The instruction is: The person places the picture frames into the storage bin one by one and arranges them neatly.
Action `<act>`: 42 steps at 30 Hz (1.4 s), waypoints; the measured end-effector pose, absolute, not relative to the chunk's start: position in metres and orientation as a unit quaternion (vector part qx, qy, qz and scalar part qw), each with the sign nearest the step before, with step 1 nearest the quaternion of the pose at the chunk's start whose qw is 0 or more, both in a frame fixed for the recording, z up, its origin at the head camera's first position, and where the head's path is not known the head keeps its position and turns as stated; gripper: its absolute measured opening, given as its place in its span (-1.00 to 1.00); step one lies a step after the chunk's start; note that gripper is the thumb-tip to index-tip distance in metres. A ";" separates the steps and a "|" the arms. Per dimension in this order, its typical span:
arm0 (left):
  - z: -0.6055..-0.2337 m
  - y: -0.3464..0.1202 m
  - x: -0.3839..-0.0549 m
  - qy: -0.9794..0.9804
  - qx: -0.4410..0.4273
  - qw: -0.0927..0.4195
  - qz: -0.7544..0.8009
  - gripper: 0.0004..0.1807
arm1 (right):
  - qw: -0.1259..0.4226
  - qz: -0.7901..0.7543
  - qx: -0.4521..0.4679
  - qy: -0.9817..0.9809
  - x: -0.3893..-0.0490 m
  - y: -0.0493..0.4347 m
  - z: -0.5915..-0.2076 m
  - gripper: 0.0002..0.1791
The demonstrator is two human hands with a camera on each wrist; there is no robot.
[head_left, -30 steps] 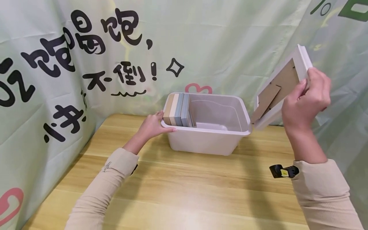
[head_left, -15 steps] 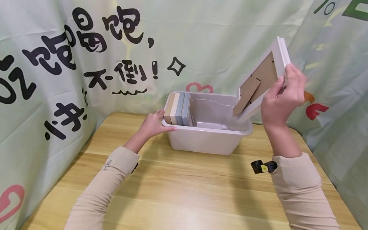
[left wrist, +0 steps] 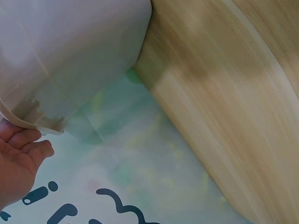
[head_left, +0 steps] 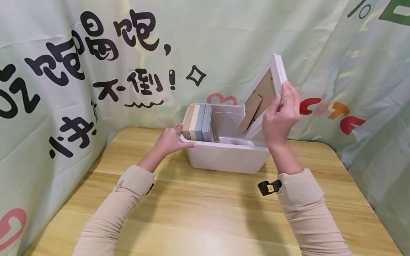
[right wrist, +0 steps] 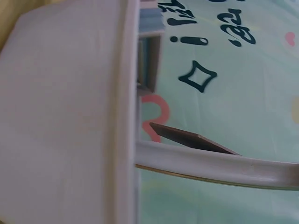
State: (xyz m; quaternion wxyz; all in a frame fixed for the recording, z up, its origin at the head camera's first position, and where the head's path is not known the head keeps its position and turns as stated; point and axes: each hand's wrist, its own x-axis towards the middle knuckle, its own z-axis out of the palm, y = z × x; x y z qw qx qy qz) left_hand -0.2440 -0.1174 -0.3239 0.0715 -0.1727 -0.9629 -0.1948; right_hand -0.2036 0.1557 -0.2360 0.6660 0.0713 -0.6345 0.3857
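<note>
A pale grey plastic bin (head_left: 224, 159) stands on the table. My left hand (head_left: 169, 139) holds its left end, the thumb along the front rim; the left wrist view shows the fingers at the bin's rim (left wrist: 28, 125). With my right hand (head_left: 283, 115) I grip a white picture frame (head_left: 264, 89) by its right edge. It is tilted over the bin's right half, its brown backing and stand toward me and its lower end inside the opening. In the right wrist view the frame's edge (right wrist: 219, 163) shows beyond the bin wall (right wrist: 60, 116).
Several flat, upright pieces (head_left: 199, 122) with tan, cream and blue edges stand packed at the bin's left end. The wooden table (head_left: 198, 209) extends toward me. A printed cloth (head_left: 243, 42) hangs behind and on both sides.
My right hand has brought the picture frame leftward from beside the bin to over its opening, and lately lowered it. My left hand and the bin have stayed in place.
</note>
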 end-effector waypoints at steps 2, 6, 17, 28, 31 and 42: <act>-0.324 -0.117 -0.244 -0.963 -0.171 0.070 -0.195 0.12 | 0.660 0.386 0.079 -0.639 -0.205 0.152 -0.242 -0.74; -0.324 -0.117 -0.245 -0.963 -0.170 0.068 -0.197 0.12 | 0.647 0.386 0.093 -0.651 -0.210 0.144 -0.258 -0.73; -0.326 -0.117 -0.243 -0.962 -0.171 0.071 -0.200 0.13 | 0.601 0.370 0.089 -0.702 -0.222 0.125 -0.301 -0.72; -0.328 -0.119 -0.243 -0.960 -0.168 0.070 -0.211 0.10 | 0.546 0.359 0.106 -0.750 -0.226 0.109 -0.322 -0.71; -0.328 -0.119 -0.244 -0.961 -0.167 0.071 -0.211 0.09 | 0.529 0.355 0.113 -0.762 -0.225 0.104 -0.326 -0.70; -0.326 -0.118 -0.243 -0.960 -0.171 0.073 -0.211 0.08 | 0.459 0.357 0.119 -0.805 -0.222 0.093 -0.333 -0.70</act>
